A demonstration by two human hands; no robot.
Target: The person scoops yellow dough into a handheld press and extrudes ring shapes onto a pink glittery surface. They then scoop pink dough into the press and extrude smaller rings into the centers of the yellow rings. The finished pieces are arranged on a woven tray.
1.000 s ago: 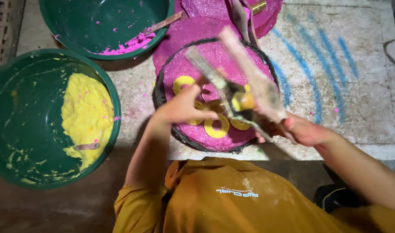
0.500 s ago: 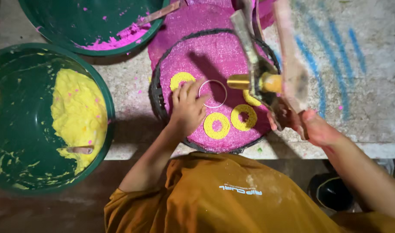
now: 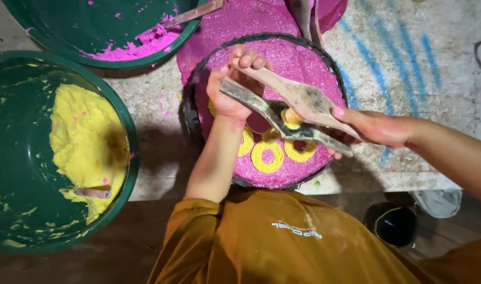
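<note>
A two-armed wooden press (image 3: 293, 108) is held level above the pink-coated round tray (image 3: 324, 68), yellow paste between its arms.

Pink-paste bowl (image 3: 101, 31) cut off by top edge, yellow-paste bowl (image 3: 9, 158) cut by left edge, yellow rings (image 3: 266, 156) partly hidden behind wooden press (image 3: 290, 108)

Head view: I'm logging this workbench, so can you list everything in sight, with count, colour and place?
Tray: one, round, dark rim, coated pink, centre.
Rings: at least three, yellow, on the tray's near part; some hidden by the tool.
Tool: one, two-armed, wooden-looking, grey-brown, over the tray, a yellow lump between its arms.
Yellow basin: one, green, holds yellow paste, left.
Pink basin: one, green, holds pink paste and a stick, top left.
Table: one, grey with blue streaks.
Dark pot: one, below the table, right.
Left hand: grips the tool's far ends.
Right hand: grips its near ends.
</note>
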